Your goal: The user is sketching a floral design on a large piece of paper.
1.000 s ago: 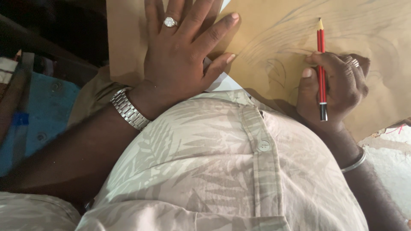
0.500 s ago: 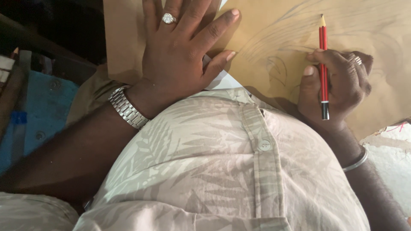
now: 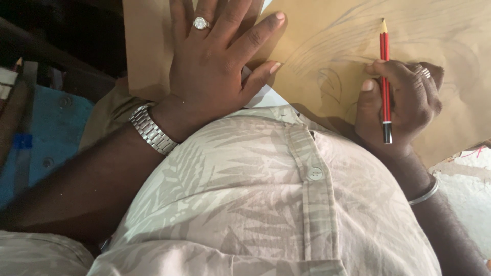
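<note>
— Brown paper [image 3: 317,46] fills the top; where's the pencil?

— I see my right hand [image 3: 401,102] pinching the red pencil [image 3: 384,82], long axis upright, point away. My left hand [image 3: 215,66] lies spread, pressing the sheet well apart.

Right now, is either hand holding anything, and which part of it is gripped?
The right hand holds a red pencil around its lower half, sharpened tip pointing up. The left hand holds nothing; it lies flat on the brown paper.
</note>
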